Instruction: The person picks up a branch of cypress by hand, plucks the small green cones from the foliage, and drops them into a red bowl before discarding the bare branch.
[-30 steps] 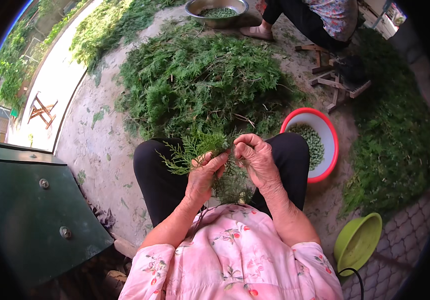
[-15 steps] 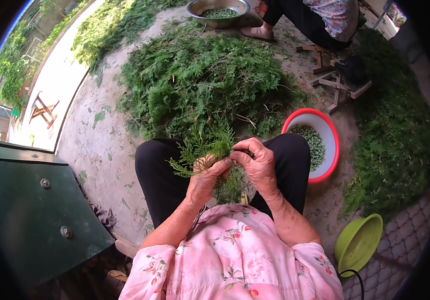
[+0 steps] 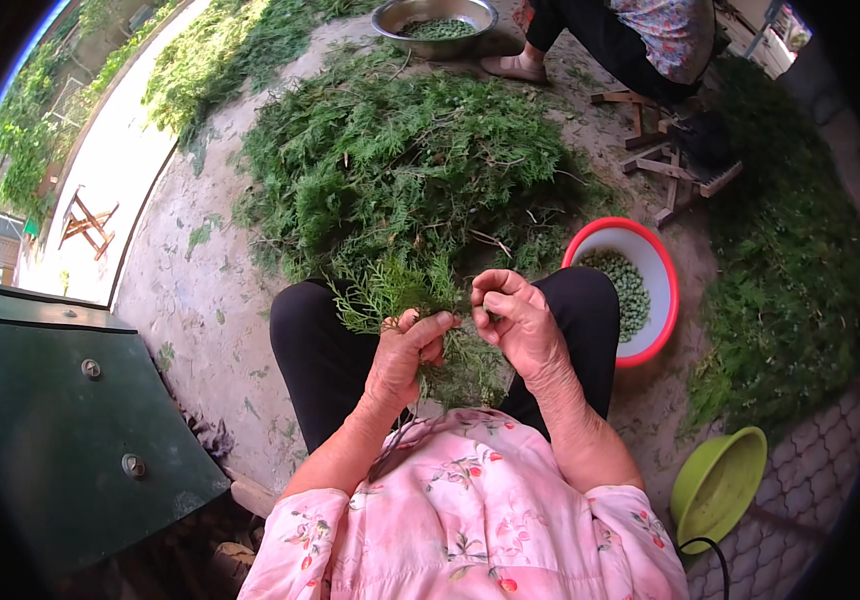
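Between my knees, my left hand (image 3: 405, 355) is closed around a leafy green conifer sprig (image 3: 390, 292), whose flat fronds spread out above the fingers. Just to its right is my right hand (image 3: 520, 325), with the fingers curled in and the thumb pressed against them. A hint of dark green shows inside those fingers, too small to name. The two hands are slightly apart. Beside my right knee stands a white basin with a red rim (image 3: 672, 290), partly filled with small round green cones (image 3: 625, 290).
A big heap of cut conifer branches (image 3: 400, 170) lies ahead. Beyond it are a metal bowl (image 3: 480, 18) of green cones and a seated person (image 3: 640, 50) near wooden stools (image 3: 675, 180). More branches (image 3: 780, 280) and a lime-green basin (image 3: 720, 485) are at right, a dark green panel (image 3: 80, 430) at left.
My right hand has drawn away from the left, to the right, and its fingers have curled inward. The left hand with the sprig has shifted slightly left.
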{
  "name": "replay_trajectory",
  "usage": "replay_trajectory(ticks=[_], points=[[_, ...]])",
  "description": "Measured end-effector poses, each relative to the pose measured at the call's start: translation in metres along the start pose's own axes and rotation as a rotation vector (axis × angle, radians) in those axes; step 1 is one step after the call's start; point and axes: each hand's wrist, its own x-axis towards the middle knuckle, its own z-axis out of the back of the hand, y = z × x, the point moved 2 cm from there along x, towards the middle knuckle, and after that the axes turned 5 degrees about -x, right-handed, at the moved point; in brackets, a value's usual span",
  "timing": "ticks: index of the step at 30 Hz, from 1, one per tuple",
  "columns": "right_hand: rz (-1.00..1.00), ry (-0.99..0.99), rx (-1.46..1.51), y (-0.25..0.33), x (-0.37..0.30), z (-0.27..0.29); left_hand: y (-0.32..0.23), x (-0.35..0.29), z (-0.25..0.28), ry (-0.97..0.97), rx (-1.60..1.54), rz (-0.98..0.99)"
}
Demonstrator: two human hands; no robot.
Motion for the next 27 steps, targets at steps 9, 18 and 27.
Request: replay_trajectory(ticks=[9,18,27], points=[[0.178,-0.121,-0.719,-0.008,0.002,-0.008,0.003,0.002,-0.001,-0.035,0.105,-0.072],[0.062,-0.046,0.093,0.003,0.006,0.001,-0.001,-0.003,0.008,0.137,-0.087,0.063],[-0.022,0.040,-0.121,0.006,0.002,-0.002,0.000,-0.004,0.011,0.233,-0.021,0.093]])
